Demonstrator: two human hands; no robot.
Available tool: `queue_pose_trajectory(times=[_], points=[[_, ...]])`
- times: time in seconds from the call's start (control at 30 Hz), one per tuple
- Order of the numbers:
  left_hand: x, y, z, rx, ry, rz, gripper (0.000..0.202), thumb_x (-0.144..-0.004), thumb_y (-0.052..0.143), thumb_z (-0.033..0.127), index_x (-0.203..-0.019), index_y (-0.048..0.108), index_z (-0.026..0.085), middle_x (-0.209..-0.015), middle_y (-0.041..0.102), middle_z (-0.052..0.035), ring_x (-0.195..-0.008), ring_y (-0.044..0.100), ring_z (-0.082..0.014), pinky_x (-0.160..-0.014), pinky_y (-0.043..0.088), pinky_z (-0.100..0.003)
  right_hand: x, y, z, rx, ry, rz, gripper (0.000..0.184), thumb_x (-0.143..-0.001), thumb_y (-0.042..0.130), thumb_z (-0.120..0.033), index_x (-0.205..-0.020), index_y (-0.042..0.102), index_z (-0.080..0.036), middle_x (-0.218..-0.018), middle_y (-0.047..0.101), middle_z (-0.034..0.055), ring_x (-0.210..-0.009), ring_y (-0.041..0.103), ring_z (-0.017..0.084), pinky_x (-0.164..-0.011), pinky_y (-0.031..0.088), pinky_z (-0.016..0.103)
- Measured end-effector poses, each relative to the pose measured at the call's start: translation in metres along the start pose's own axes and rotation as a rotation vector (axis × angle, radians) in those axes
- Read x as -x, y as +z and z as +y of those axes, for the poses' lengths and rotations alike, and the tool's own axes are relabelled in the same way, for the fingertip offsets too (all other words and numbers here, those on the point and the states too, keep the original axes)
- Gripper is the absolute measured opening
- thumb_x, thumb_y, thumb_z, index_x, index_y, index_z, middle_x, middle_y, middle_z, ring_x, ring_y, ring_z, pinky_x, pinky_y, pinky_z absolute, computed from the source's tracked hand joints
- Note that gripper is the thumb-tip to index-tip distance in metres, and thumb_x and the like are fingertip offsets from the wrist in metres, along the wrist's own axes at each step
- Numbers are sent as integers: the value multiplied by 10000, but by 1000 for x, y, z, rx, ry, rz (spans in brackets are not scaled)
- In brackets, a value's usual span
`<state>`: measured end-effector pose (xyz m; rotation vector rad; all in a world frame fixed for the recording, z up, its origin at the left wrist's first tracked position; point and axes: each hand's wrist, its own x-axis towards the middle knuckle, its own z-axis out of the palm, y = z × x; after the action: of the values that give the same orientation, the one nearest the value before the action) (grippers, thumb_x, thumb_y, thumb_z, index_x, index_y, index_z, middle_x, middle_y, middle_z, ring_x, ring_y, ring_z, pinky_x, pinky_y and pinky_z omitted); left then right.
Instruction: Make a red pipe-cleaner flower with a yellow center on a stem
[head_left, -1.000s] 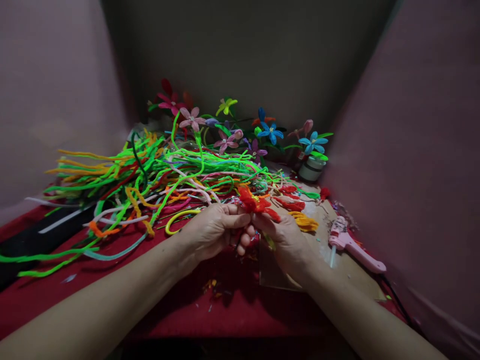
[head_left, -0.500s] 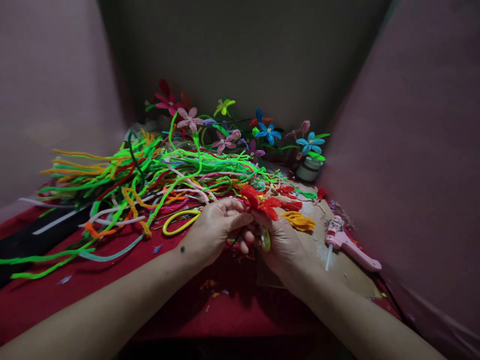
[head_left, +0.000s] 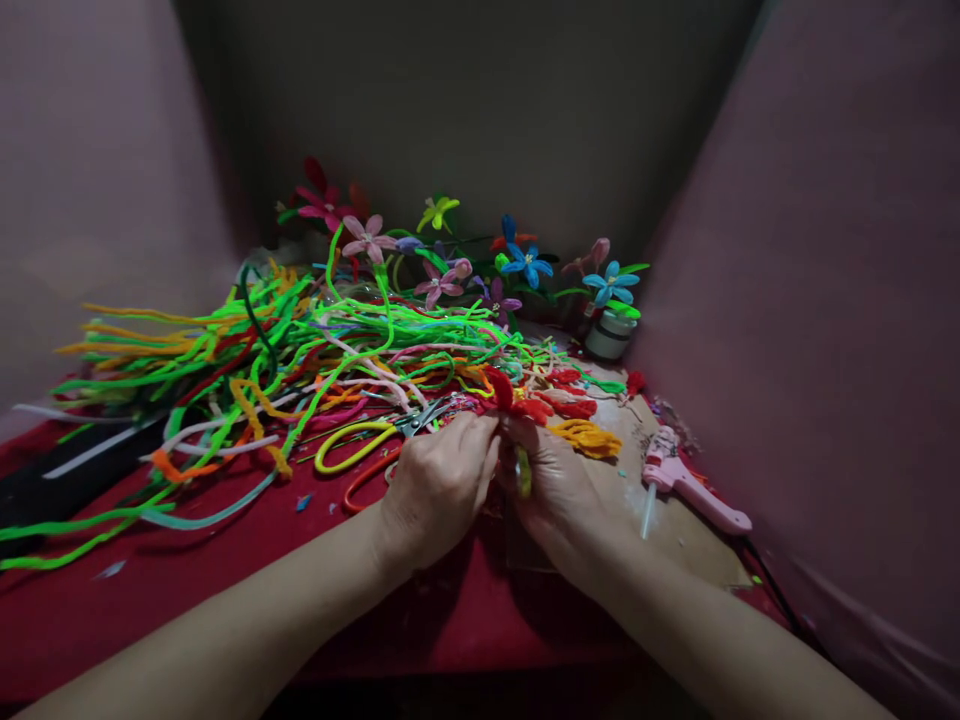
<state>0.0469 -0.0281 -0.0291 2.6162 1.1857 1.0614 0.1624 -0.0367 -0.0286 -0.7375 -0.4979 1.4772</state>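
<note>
A fuzzy red pipe-cleaner flower sticks up between my hands, its petals spread above the fingers. My left hand is closed at the base of the flower, with its back turned up and most fingertips hidden. From the other side my right hand pinches the flower near its petals. A small yellow-green object, too hidden to name, shows against the right fingers. Scissors with one yellow and one red handle lie left of my left hand.
Pipe cleaners in many colours lie heaped behind my hands, with finished flowers at the back. Orange loops lie on cardboard, beside a pink glue gun. A small jar stands behind. Red cloth covers the table.
My left hand has rolled over and closed lower at the flower, uncovering the scissors' blades and red handle. The right hand keeps its pinch. The view has shifted slightly.
</note>
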Motion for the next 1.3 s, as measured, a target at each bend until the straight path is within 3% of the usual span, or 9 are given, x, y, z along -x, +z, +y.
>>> queue_pose_trajectory(times=[0.17, 0.27, 0.33, 0.43, 0.7, 0.8, 0.97, 1.17, 1.3], points=[[-6, -3, 1, 192, -25, 156, 193, -845, 484, 194, -942, 648, 169, -860, 680, -85, -790, 628, -184, -744, 462, -274, 4, 3, -1, 57, -139, -38, 153, -637, 716, -242, -768, 654, -192, -739, 671, -18, -633, 575, 125, -552, 439, 236], [-9, -8, 5, 496, -233, 221, 103, -782, 567, 180, -819, 663, 184, -673, 650, -10, -588, 588, -126, -602, 460, -227, 5, 4, -3, 102, -215, -52, 131, -643, 721, -214, -767, 683, -200, -806, 685, -6, -762, 595, 146, -678, 470, 255], [-11, -14, 9, 745, -408, 169, 75, -763, 592, 207, -787, 656, 176, -531, 573, 33, -442, 514, -98, -471, 421, -210, 6, 3, -6, 134, -236, -63, 119, -639, 724, -206, -757, 703, -208, -780, 687, -10, -773, 594, 151, -732, 469, 271], [-14, -22, 12, 1042, -562, 88, 102, -725, 630, 226, -785, 642, 145, -491, 545, 46, -357, 471, -82, -380, 389, -201, 8, 3, -11, 184, -244, -105, 92, -632, 725, -190, -720, 718, -215, -713, 674, -28, -687, 568, 123, -710, 454, 257], [-16, -33, 13, 1373, -658, 33, 109, -672, 627, 124, -780, 646, 125, -564, 590, 24, -358, 438, -40, -349, 369, -156, 12, 10, -19, 188, -229, -99, 81, -550, 743, -188, -529, 667, -209, -469, 494, -58, -504, 425, 95, -569, 397, 252], [-16, -33, 13, 1331, -641, 73, 104, -691, 626, 154, -792, 637, 133, -510, 551, 41, -357, 432, -53, -352, 360, -168, 14, 11, -20, 194, -153, -101, 62, -576, 735, -211, -628, 703, -202, -479, 497, -51, -523, 437, 103, -547, 377, 248], [-13, -28, 10, 931, -491, 230, 122, -747, 631, 199, -861, 656, 164, -512, 561, 44, -437, 490, -84, -457, 401, -200, 18, 11, -20, 152, -82, -113, 62, -599, 727, -199, -651, 699, -180, -539, 559, -41, -477, 402, 70, -483, 339, 219], [-6, -17, 6, 651, -323, 220, 118, -782, 603, 203, -878, 671, 203, -689, 635, 12, -553, 542, -105, -565, 431, -213, 20, 16, -21, 89, -66, -48, 65, -574, 711, -164, -635, 687, -171, -495, 505, -57, -427, 320, 53, -378, 215, 196], [-4, -15, 5, 459, -177, 228, 123, -807, 583, 199, -913, 644, 208, -835, 670, -20, -734, 601, -138, -708, 444, -226, 22, 18, -24, 95, -61, -13, 37, -574, 690, -153, -588, 661, -170, -501, 501, -55, -439, 327, 60, -378, 215, 201]])
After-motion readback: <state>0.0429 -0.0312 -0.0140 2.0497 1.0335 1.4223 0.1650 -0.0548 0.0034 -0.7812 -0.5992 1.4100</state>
